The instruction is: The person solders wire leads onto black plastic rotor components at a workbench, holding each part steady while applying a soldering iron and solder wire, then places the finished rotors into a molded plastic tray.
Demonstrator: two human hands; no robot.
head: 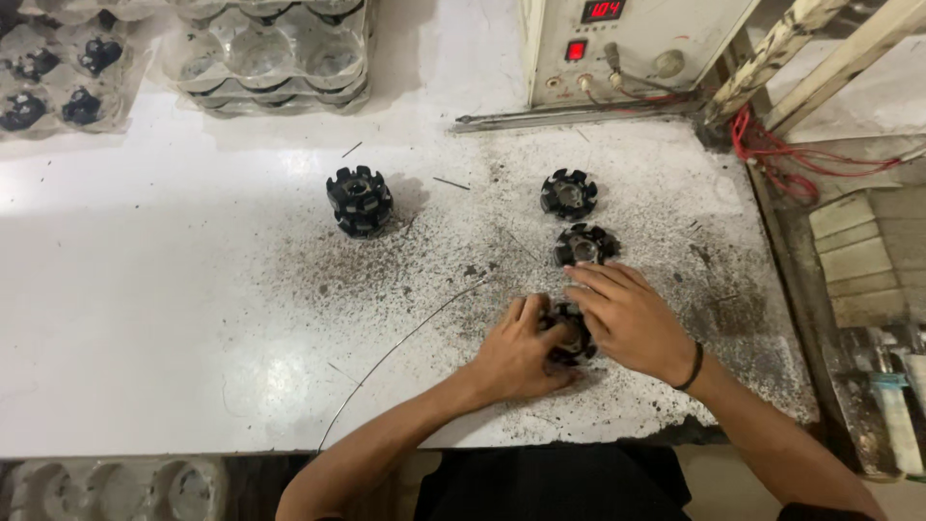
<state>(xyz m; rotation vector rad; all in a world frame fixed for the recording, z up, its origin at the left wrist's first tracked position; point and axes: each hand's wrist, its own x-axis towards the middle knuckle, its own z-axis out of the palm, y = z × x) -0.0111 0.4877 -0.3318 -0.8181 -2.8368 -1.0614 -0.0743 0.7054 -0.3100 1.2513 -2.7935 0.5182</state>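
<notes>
Both my hands rest on the gritty white tabletop [193,318] around one black toothed ring [569,333]. My left hand [516,352] holds its left side with curled fingers. My right hand [627,318] lies half open, covering its right edge.

White table [145,318], surface worn and heavily speckled with dark grit across its right half. Lying directly on it: a stack of black toothed rotor parts [360,202] left of centre; two single black toothed parts [568,193] [585,246] in a line to the right; a long thin wire [405,338] curving toward the near edge; clear plastic trays [270,48] along the far edge; a grey control box [627,48] at far right.
</notes>
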